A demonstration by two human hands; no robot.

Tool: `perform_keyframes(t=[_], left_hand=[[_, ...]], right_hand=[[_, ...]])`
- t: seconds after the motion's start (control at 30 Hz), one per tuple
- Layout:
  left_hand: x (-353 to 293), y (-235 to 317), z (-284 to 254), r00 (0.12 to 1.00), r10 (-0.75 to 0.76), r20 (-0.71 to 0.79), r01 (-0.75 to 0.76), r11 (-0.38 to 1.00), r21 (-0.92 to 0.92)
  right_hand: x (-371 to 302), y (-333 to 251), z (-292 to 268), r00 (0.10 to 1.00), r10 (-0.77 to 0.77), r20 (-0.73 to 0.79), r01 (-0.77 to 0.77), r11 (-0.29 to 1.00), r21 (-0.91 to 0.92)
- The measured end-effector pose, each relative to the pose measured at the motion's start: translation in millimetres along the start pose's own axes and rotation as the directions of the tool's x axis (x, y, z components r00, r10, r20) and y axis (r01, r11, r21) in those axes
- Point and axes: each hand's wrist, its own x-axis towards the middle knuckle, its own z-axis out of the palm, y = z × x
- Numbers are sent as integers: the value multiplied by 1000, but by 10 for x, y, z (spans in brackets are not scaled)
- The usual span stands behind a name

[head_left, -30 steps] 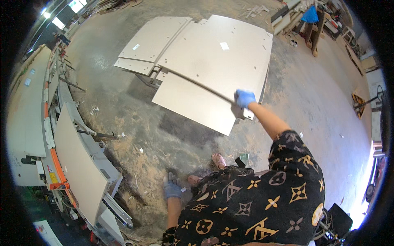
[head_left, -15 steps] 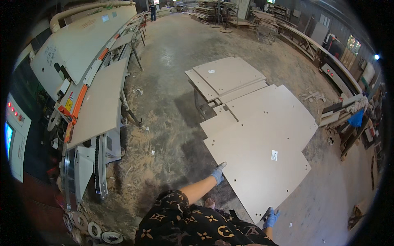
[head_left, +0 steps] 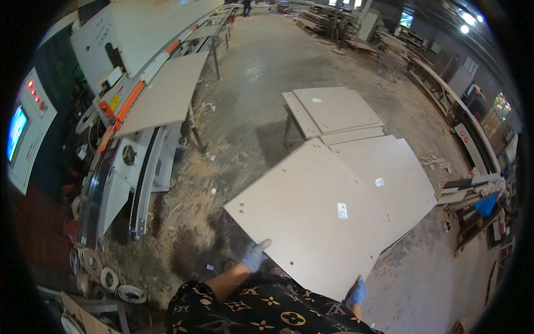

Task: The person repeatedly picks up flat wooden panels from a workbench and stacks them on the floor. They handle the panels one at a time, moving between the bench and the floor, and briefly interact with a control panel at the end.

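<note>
A large beige wood panel (head_left: pixel 303 214) with drilled holes and a white label is held in front of me, slanted over a stack. My left hand (head_left: pixel 255 256), in a light blue glove, grips its near left edge, thumb on top. My right hand (head_left: pixel 356 291), gloved too, holds the near right edge; its fingers are partly hidden by the board. Under the held panel's far right part lies another labelled panel (head_left: pixel 409 172). Beyond it, smaller panels (head_left: pixel 345 108) are stacked on a low stand.
A long edge-banding machine (head_left: pixel 133 94) with a board (head_left: pixel 167 92) on it runs along the left, beside a lit control screen (head_left: pixel 18 131). White rings (head_left: pixel 132 294) lie at lower left. Sawdust and scraps litter the floor (head_left: pixel 250 72). Wood offcuts (head_left: pixel 473 192) pile up on the right.
The top panel has moved left and toward me and turned, baring a labelled panel beneath. Both hands have moved with it, still on its edges. The whole view has shifted too.
</note>
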Motion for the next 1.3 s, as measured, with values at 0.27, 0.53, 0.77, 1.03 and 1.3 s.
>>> perform_keyframes(t=[0.27,0.53,0.77,1.03,1.3], left_hand=[[-694,701,-1756,841,394,-370,-499,830,-250],[-954,1211,-4132,532,323,-783,-733,638,-235],[-917,1924,-5539,538,258,-802,-740,600,-303],[-517,2469,-5832,442,154,-884,-759,589,-277],[-177,2711,-5903,457,96,-884,-685,672,-281]], right_hand=[[-283,471,2531,894,114,432,60,927,-369],[-1693,1572,4794,704,376,602,-75,883,-464],[-2616,2643,6047,521,511,683,-263,858,-441],[-2936,3268,6629,252,835,490,-477,548,-687],[-2866,3462,6900,357,745,564,-329,665,-670]])
